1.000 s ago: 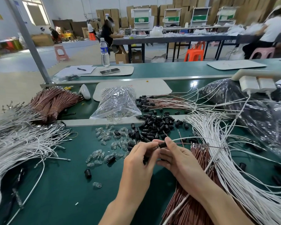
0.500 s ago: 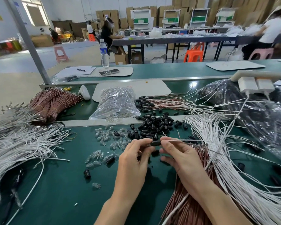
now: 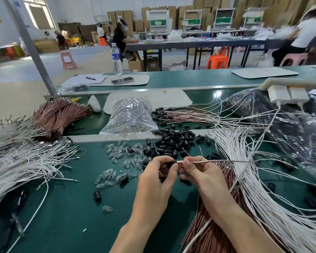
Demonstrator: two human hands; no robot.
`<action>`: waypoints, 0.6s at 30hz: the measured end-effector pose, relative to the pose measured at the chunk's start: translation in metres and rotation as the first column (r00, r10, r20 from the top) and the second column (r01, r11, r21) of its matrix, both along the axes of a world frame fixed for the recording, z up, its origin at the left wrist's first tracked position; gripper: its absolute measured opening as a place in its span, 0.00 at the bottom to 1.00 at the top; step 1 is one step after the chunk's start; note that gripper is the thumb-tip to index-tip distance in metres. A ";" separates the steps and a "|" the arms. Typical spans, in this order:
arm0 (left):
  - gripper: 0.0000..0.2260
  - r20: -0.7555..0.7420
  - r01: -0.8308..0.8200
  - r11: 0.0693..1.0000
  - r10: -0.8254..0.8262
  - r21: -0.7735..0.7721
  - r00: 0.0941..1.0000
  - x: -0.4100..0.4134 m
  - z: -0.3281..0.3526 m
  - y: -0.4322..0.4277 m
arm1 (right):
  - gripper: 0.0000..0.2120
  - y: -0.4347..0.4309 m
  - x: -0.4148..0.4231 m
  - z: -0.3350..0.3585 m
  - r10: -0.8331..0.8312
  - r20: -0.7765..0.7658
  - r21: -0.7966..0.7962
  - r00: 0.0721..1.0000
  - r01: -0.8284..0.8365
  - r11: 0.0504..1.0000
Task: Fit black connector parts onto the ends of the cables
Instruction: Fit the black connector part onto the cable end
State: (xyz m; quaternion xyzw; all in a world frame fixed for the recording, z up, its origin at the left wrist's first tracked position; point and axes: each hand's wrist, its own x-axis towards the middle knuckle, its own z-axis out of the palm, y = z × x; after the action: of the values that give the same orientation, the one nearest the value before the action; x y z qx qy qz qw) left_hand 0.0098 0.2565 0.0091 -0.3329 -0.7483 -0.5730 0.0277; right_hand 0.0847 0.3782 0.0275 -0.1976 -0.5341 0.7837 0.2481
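Connector point(image 3: 171, 163) farther left; cable point(image 3: 208, 162) level, leftward

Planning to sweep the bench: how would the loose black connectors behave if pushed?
Likely to roll: the black connectors look like short cylinders, many lying on their sides. Probably light and hard, so the pile would scatter across the green mat.

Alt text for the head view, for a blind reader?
A left hand pinches a black connector while the right hand holds a pink cable end to it, above a green table strewn with loose connectors, clear parts and white cables.
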 end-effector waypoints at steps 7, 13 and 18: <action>0.15 0.028 -0.069 0.986 0.074 -0.149 0.997 0.000 -0.003 -0.002 | 0.13 -0.005 0.002 0.004 0.043 -0.011 0.013 0.999 -0.043 0.999; 0.20 -0.010 -0.136 0.957 0.138 -0.256 0.990 0.003 -0.001 0.000 | 0.12 -0.009 0.004 0.005 0.095 -0.020 0.068 0.995 -0.093 0.993; 0.22 -0.026 -0.114 0.952 0.111 -0.286 0.993 0.003 -0.004 0.003 | 0.13 -0.009 0.004 0.005 0.128 -0.020 0.083 0.992 -0.126 0.989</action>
State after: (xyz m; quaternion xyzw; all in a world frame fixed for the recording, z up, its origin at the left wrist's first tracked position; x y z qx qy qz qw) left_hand 0.0124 0.2599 0.0056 -0.2928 -0.8411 -0.4546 0.0152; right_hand 0.0889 0.3692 0.0320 -0.1430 -0.5739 0.7779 0.2123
